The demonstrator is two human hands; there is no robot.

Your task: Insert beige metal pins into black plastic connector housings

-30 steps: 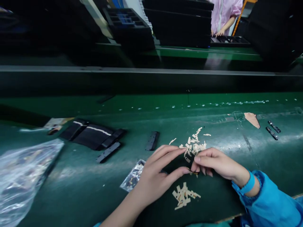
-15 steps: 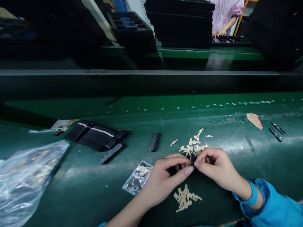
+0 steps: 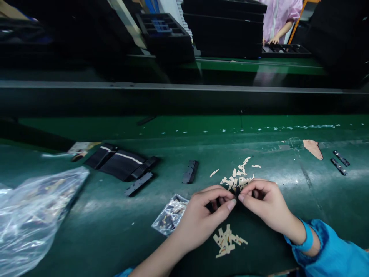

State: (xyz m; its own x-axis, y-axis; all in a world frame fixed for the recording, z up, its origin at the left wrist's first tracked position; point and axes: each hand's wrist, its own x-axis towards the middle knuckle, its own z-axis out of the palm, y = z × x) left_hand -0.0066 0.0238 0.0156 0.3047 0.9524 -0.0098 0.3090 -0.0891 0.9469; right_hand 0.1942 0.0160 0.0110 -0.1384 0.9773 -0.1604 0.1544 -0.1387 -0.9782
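Between the fingertips of both hands is a small black part (image 3: 238,190), mostly covered by the fingers. My left hand (image 3: 206,213) pinches it from the left, thumb and forefinger almost together. From the other side my right hand (image 3: 261,198) grips it between thumb and forefinger. Just beyond the fingers lies a loose pile of small cream-coloured strips (image 3: 235,177). Nearer to me, below the hands, is a second heap of cream strips (image 3: 226,242), some with brownish marks. A small clear bag (image 3: 170,215) of tiny parts lies partly behind my left wrist.
A large clear plastic bag (image 3: 37,215) lies at left, near a stack of flat black pieces (image 3: 118,161). Black bars (image 3: 190,172) and two small black parts (image 3: 339,166) rest on the green table. Across the ledge, a person in pink (image 3: 278,23) works beside black trays (image 3: 225,34).
The whole view has shifted slightly, so the table's things appear a little further right. Both hands keep their pinch on the small black part, with barely any finger movement.
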